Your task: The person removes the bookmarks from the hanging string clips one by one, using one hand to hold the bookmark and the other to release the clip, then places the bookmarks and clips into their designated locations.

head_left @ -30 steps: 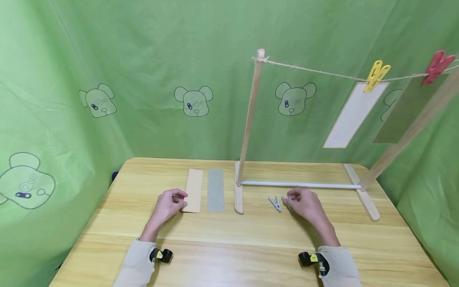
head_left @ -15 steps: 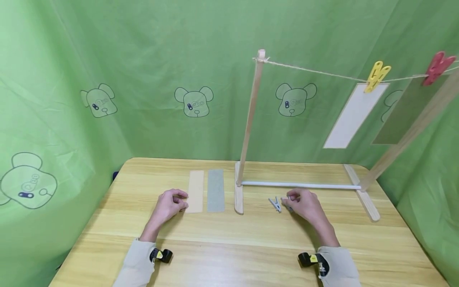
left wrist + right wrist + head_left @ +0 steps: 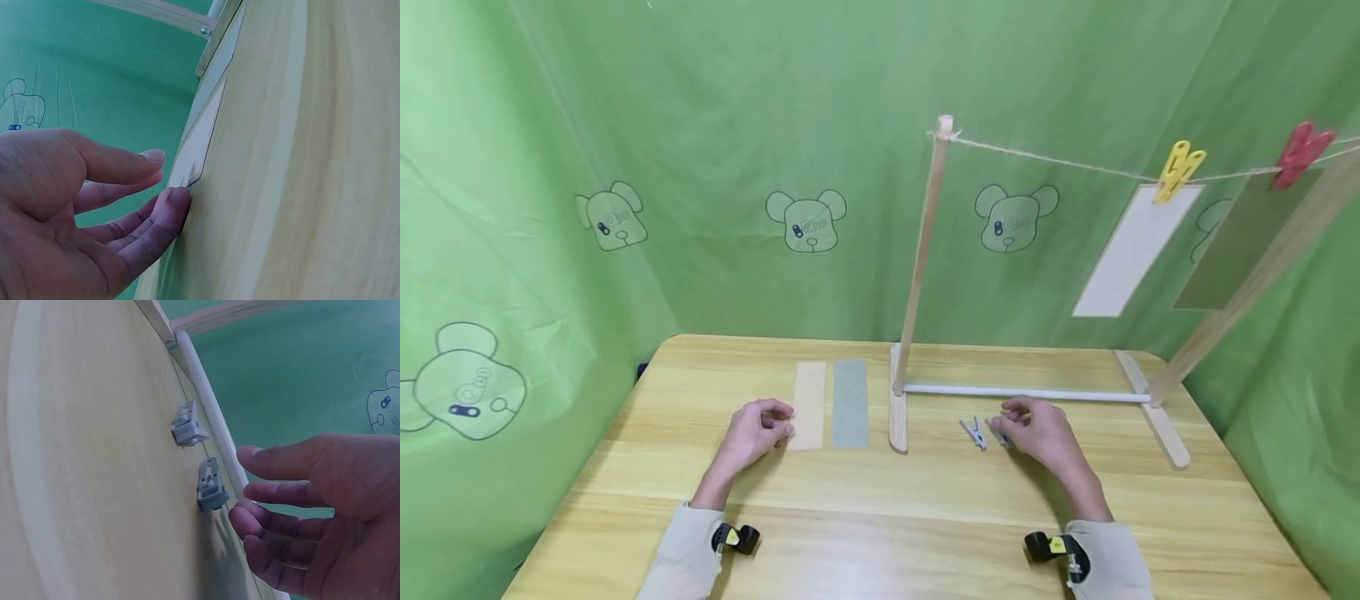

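Observation:
A beige rectangular card (image 3: 809,405) lies flat on the table, left of a grey-green card (image 3: 851,404). My left hand (image 3: 761,432) is beside the beige card's near left edge, fingers loosely bent. In the left wrist view, a gap shows between thumb and index finger, and the lower fingertips (image 3: 178,199) are right at the card's corner. Two grey-blue clothespins lie on the table: the left one (image 3: 974,434) and the right one (image 3: 999,433). My right hand (image 3: 1036,427) hovers beside the right clothespin. The right wrist view shows its fingers relaxed, holding nothing.
A wooden frame (image 3: 922,258) with a white crossbar (image 3: 1026,392) stands behind the clothespins. On its string (image 3: 1045,156), a yellow clothespin (image 3: 1179,172) holds a white card (image 3: 1138,250) and a red clothespin (image 3: 1302,156) holds a dark green card (image 3: 1247,242). Green curtain surrounds the table.
The beige card has shifted slightly right and settled flat, out of my left fingers. More of the right clothespin shows beside my right fingers. The head view has tilted up slightly.

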Demonstrator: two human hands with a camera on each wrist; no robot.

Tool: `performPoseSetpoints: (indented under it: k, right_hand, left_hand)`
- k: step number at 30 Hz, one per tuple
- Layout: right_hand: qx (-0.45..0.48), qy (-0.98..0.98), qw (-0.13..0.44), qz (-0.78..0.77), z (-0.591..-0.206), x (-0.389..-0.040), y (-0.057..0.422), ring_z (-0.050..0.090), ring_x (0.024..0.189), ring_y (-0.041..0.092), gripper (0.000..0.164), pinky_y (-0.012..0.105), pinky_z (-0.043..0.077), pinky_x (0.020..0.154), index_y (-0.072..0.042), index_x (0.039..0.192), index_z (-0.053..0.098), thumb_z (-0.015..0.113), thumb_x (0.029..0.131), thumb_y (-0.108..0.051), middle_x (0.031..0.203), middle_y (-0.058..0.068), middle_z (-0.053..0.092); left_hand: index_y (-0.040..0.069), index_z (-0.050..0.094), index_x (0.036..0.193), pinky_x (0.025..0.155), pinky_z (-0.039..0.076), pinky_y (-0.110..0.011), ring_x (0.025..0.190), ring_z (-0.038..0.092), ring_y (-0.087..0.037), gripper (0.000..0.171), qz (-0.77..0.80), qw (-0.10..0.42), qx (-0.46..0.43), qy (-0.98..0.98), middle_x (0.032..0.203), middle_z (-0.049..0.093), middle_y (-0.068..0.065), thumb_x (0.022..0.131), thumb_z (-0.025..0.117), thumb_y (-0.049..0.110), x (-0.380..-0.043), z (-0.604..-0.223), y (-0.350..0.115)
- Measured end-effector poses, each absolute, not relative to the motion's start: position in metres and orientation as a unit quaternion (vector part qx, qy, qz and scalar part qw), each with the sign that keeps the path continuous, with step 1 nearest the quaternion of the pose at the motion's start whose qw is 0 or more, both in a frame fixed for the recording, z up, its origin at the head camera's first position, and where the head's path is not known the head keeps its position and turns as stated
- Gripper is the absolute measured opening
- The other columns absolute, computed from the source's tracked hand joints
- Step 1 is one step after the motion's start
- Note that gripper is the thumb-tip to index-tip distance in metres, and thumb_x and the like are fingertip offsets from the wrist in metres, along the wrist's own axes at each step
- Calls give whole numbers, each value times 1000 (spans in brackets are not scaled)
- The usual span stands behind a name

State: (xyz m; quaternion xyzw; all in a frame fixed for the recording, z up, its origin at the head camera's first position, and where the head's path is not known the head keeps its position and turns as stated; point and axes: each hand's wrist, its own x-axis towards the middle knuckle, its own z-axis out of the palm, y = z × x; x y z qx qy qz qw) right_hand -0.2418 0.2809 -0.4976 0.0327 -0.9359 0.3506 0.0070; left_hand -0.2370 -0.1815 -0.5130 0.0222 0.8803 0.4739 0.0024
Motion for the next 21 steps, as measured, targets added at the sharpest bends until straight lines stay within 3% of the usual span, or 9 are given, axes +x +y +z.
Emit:
performPoseSetpoints:
  k: [12, 21]
  right_hand:
    - [48, -932, 32, 358, -486, -237, 289, 70, 97, 36, 39, 42, 63, 77, 5, 124, 66, 71, 97, -22, 106, 14, 70]
    - [53, -929, 53, 361, -472, -232, 295, 69, 97, 34, 37, 42, 62, 77, 3, 126, 65, 70, 98, -22, 108, 14, 70]
  left_hand:
    - [-1, 71, 116, 57, 57, -29, 81, 69, -22, 22, 491, 3, 35, 870, 109, 70, -14, 94, 71, 4, -234, -505, -178]
    - [2, 72, 117, 70, 59, -28, 93, 70, -26, 22, 479, -30, 59, 875, 114, 70, -13, 95, 71, 7, -231, -500, -174]
